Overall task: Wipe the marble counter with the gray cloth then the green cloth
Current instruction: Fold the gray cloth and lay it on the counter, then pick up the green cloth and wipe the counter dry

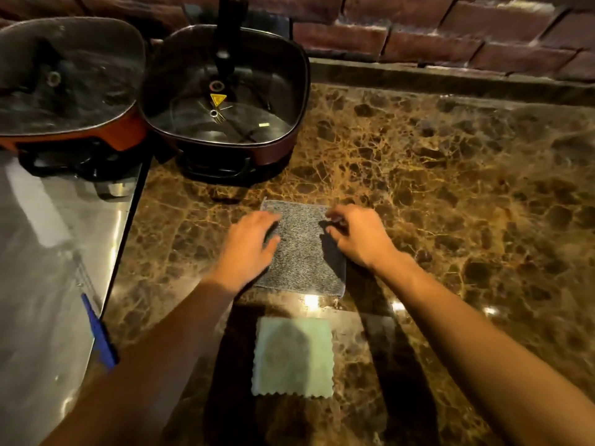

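Observation:
A gray cloth [302,249] lies flat on the brown marble counter [450,194] in the middle of the view. My left hand [249,244] rests over the cloth's left edge, fingers curled down onto it. Over the right edge hovers my right hand [357,235], fingers bent and blurred, touching or just above the fabric. Whether either hand grips the cloth cannot be told. A pale green cloth [293,357] with scalloped edges lies flat nearer to me, between my forearms, untouched.
Two electric pans with glass lids stand at the back left: a dark red one [225,101] and an orange one [64,85]. A steel surface [48,252] adjoins the counter on the left, with a blue pen [99,333] at its edge. A brick wall [450,30] runs behind.

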A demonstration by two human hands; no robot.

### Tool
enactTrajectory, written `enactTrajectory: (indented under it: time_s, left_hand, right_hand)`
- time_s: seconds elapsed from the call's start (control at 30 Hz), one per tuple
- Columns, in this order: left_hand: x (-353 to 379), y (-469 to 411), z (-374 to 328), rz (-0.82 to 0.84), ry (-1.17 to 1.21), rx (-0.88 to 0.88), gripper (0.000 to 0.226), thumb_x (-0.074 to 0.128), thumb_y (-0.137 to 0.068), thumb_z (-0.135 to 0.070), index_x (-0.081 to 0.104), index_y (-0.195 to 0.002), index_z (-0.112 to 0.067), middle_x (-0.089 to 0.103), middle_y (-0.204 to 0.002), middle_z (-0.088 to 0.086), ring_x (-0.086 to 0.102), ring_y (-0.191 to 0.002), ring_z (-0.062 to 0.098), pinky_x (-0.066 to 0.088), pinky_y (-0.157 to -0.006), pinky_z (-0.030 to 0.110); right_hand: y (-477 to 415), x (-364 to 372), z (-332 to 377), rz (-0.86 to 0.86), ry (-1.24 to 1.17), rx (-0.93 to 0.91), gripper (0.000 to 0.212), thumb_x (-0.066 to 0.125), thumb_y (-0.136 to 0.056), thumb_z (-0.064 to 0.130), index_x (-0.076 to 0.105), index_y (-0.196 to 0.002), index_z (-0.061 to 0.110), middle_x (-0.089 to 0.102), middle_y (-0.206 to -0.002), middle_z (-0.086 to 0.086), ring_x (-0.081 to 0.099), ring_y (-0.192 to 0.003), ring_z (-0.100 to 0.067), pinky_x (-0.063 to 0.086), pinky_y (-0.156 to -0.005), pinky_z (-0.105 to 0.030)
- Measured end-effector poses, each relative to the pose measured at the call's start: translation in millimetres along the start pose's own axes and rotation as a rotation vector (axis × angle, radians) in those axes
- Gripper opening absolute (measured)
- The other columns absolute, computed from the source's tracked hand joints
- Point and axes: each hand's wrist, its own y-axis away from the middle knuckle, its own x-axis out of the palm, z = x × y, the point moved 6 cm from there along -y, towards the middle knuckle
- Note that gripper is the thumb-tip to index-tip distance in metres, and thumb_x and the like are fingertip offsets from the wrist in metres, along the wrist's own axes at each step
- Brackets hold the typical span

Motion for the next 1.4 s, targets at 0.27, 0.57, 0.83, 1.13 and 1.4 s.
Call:
enactTrajectory:
  time_s: [0.27,0.57,0.83,1.13,1.4]
  left_hand:
    - [42.5,45.6,20.6,0.352,-0.358,0.152,0.077,0.013,-0.091,-0.072,0.010,-0.160,-0.038,-0.007,-0.169,-0.007,-0.010,-0.154,0.012,0.001,-0.125,0.054]
    - [41.8,66.7,24.4,0.329,-0.424,0.163,0.076,0.013,-0.093,-0.073,0.005,-0.160,-0.039,-0.010,-0.169,-0.007,-0.009,-0.156,0.015,-0.001,-0.123,0.056]
    - [31.7,76.1,4.7,0.245,-0.357,0.197,0.067,0.024,-0.099,-0.060,0.036,-0.155,-0.026,0.025,-0.167,0.002,0.021,-0.154,0.024,0.022,-0.122,0.051]
    - [49.3,125.2,-23.5,0.357,-0.067,0.134,0.034,0.061,-0.093,-0.045,0.068,-0.117,-0.023,0.065,-0.107,-0.003,0.056,-0.104,0.020,0.042,-0.088,0.031]
    - [59.5,110.1,-88.2,0.333,0.120,0.074,0.006,0.067,-0.092,-0.026,0.068,-0.097,-0.022,0.054,-0.081,-0.017,0.051,-0.073,0.008,0.034,-0.068,0.025]
  right_hand:
    - [46.3,64.1,-11.9,0.288,0.194,-0.111,0.096,0.064,-0.089,0.063,0.017,-0.163,0.023,0.004,-0.172,-0.004,0.001,-0.158,-0.025,-0.001,-0.126,-0.050]
    - [58.5,69.6,-11.6,0.267,0.200,-0.119,0.095,0.060,-0.091,0.065,0.011,-0.164,0.028,-0.003,-0.173,-0.002,-0.007,-0.158,-0.022,-0.008,-0.124,-0.049]
    - [113.0,79.0,28.1,-0.012,0.058,-0.125,0.046,0.062,-0.091,0.049,0.066,-0.120,0.013,0.066,-0.113,-0.009,0.060,-0.104,-0.032,0.050,-0.089,-0.047]
    - [145.0,91.3,28.7,0.274,-0.010,0.036,0.033,0.067,-0.094,0.036,0.065,-0.124,0.020,0.056,-0.117,-0.005,0.052,-0.119,-0.028,0.041,-0.099,-0.036]
    - [171.3,33.9,-19.4,0.260,-0.208,0.143,0.016,0.070,-0.096,0.028,0.069,-0.111,0.024,0.071,-0.099,0.000,0.063,-0.091,-0.017,0.045,-0.077,-0.030]
